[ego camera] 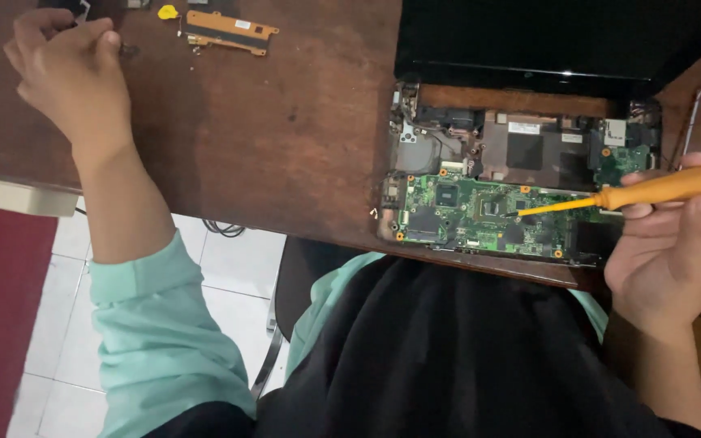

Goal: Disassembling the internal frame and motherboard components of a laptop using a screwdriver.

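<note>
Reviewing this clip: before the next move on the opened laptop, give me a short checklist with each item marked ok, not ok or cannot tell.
1. Right hand grips the yellow screwdriver firmly: ok.
2. Screwdriver tip rests over the green circuit board, near its middle: ok; whether it sits on a screw: cannot tell.
3. Laptop base lies flat on the wooden table, near the front edge: ok.
4. Left hand steadies the laptop: not ok; it is far off at the table's left end.
5. What the left hand's fingers pinch: cannot tell.
6. Removed orange part lies apart from the work: ok.
</note>
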